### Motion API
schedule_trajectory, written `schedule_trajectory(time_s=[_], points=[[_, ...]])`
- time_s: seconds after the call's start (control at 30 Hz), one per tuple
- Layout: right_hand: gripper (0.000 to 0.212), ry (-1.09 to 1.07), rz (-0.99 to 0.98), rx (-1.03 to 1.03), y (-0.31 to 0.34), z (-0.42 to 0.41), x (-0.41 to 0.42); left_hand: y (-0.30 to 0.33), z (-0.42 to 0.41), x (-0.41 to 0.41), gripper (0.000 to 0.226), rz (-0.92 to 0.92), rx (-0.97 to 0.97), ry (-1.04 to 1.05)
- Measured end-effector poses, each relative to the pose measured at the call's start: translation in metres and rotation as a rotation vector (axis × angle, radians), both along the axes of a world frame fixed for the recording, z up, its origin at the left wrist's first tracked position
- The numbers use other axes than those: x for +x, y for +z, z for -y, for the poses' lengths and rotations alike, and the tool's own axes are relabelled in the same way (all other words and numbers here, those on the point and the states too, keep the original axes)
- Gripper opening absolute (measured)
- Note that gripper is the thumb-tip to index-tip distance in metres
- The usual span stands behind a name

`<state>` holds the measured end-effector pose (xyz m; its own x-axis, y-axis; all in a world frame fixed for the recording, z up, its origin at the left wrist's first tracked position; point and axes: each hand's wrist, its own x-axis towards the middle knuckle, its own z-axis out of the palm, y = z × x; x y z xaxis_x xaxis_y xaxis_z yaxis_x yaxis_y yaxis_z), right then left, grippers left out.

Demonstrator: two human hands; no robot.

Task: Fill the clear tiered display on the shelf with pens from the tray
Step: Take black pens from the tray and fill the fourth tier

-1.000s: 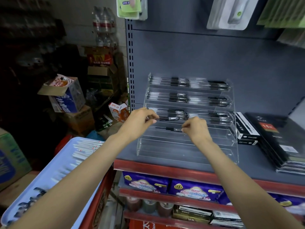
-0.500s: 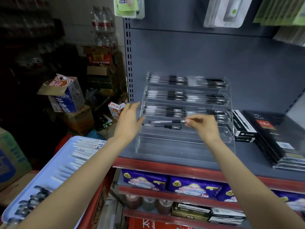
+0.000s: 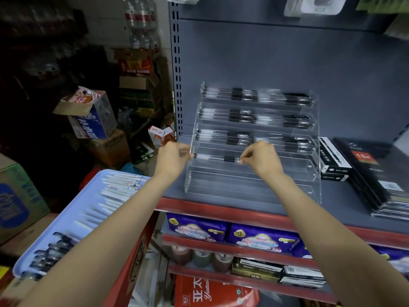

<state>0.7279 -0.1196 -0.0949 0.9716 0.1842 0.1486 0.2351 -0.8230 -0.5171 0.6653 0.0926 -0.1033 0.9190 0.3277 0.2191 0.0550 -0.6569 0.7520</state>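
We're seating one pen (image 3: 215,158) in the fourth tier of the clear display (image 3: 252,173): left hand (image 3: 173,159) pinches its left end, right hand (image 3: 262,159) pinches the capped end (upper three tiers stocked). Next: let go, fetch more from the tray (image 3: 73,218).

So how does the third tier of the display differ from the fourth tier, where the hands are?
The third tier holds pens across its whole width, in a left and a right group; the fourth tier has pens only in its left half, the right half bare. No hand touches the third tier's pens, while the left hand and right hand pinch the ends of a pen in the fourth. Both are clear troughs.
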Motion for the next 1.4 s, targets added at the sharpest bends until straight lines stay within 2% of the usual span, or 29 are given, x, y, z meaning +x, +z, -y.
schedule_trajectory(time_s=[0.17, 0.23, 0.3, 0.53, 0.73, 1.0, 1.17, 1.27, 1.4], points=[[0.008, 0.04, -0.058, -0.084, 0.002, -0.005, 0.004, -0.004, 0.001, -0.002, 0.029, 0.001, -0.016, 0.0], [0.005, 0.077, -0.075, -0.025, 0.006, -0.006, 0.001, -0.003, -0.001, -0.003, 0.028, 0.007, -0.036, -0.014], [0.012, 0.111, -0.066, 0.071, 0.011, -0.011, -0.008, -0.001, -0.003, -0.007, 0.027, 0.025, -0.031, -0.03], [0.017, 0.248, 0.105, 0.23, 0.017, -0.075, -0.06, 0.005, -0.04, -0.043, 0.024, 0.057, -0.023, -0.064], [0.021, 0.392, -0.011, 0.155, -0.013, -0.176, -0.11, -0.032, -0.141, -0.107, 0.017, -0.058, -0.032, 0.042], [0.028, 0.42, -0.336, 0.029, -0.104, -0.308, -0.171, -0.111, -0.293, -0.177, 0.022, -0.278, 0.096, -0.028], [0.035, 0.368, -0.464, -0.141, -0.163, -0.354, -0.195, -0.161, -0.334, -0.188, 0.039, -0.514, 0.152, -0.184], [0.039, 0.326, -0.504, -0.244, -0.184, -0.367, -0.199, -0.176, -0.346, -0.185, 0.038, -0.558, 0.263, -0.23], [0.033, 0.257, -0.455, -0.38, -0.195, -0.377, -0.196, -0.189, -0.357, -0.181, 0.037, -0.514, 0.39, -0.349]])
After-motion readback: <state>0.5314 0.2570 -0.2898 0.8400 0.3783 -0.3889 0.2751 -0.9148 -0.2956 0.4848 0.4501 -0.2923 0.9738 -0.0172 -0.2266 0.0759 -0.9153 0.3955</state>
